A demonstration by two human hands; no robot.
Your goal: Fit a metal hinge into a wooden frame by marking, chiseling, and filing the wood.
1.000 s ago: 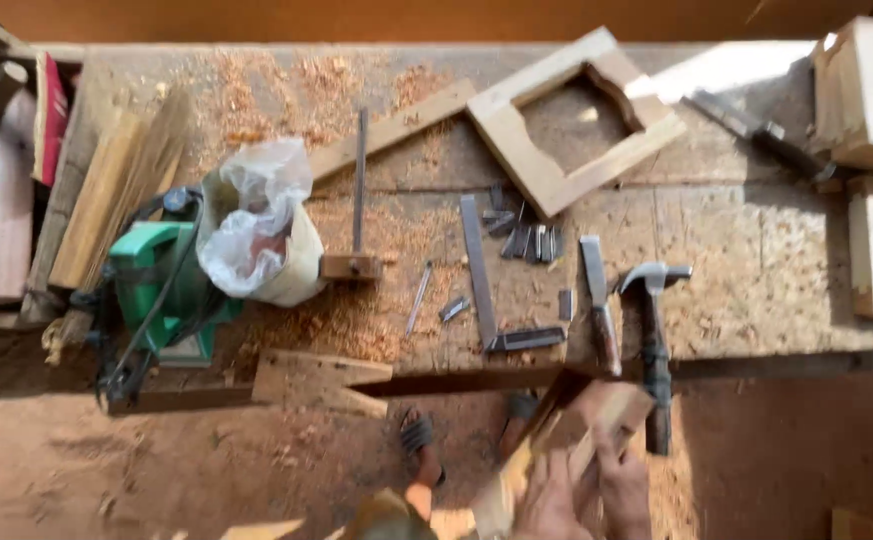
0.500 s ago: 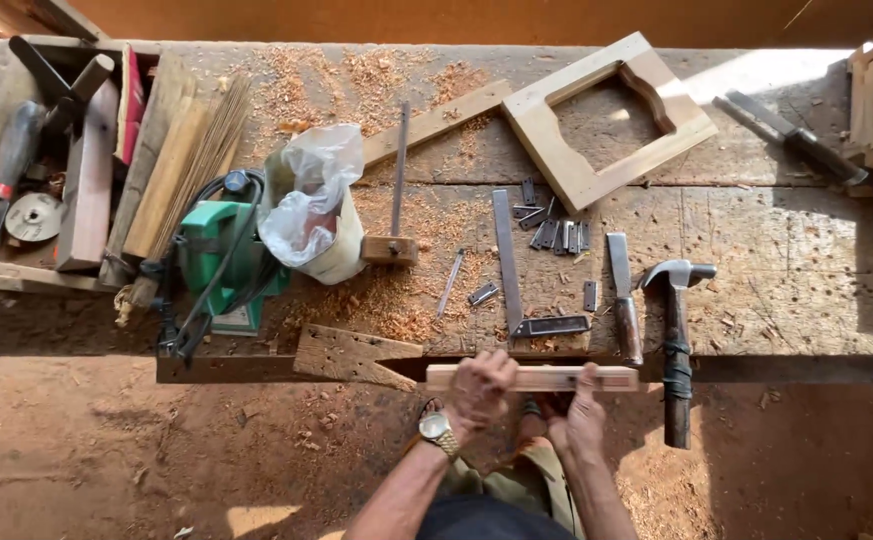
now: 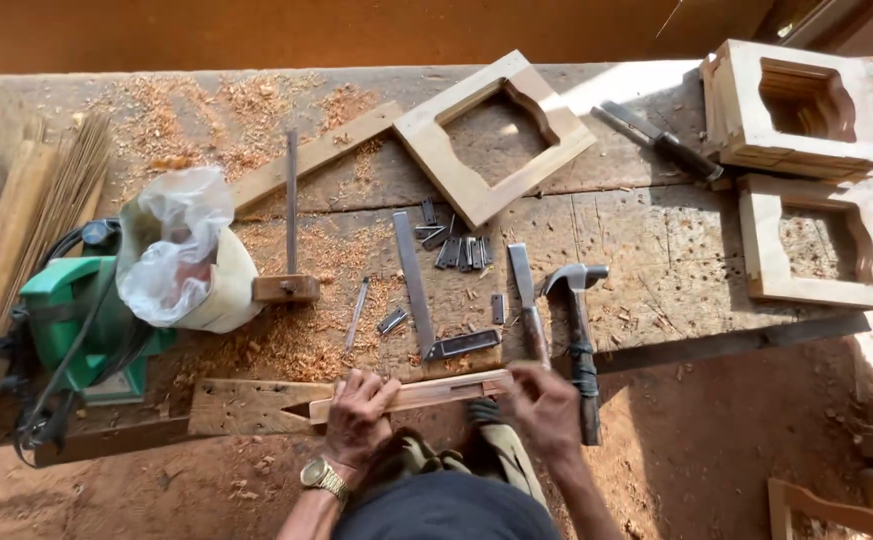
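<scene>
The wooden strip [image 3: 411,393] is a narrow, pale length of planed timber. It lies horizontally along the near edge of the workbench [image 3: 656,250], at lower centre of the frame. Its left end sits inside the V-shaped notch of a flat wooden stop board [image 3: 241,405]; its right end reaches my right hand.

My left hand [image 3: 356,415] lies palm-down on the strip near the notch, fingers curled over the top face, pressing it against the bench. A gold wristwatch [image 3: 323,477] shows on that wrist.

My right hand [image 3: 541,405] is at the strip's right end, fingers bent and closed around that end. The hand is motion-blurred, so I cannot tell the exact finger positions.

Just right of my right hand lies a claw hammer [image 3: 578,335], handle pointing toward the lower frame edge. Beside it, to the left, lies a chisel [image 3: 524,300], and further left a steel try square [image 3: 421,300]. A green power tool [image 3: 81,320] sits at the left, next to a plastic bag [image 3: 181,255]. An open wooden frame [image 3: 491,135] lies at upper centre.
</scene>
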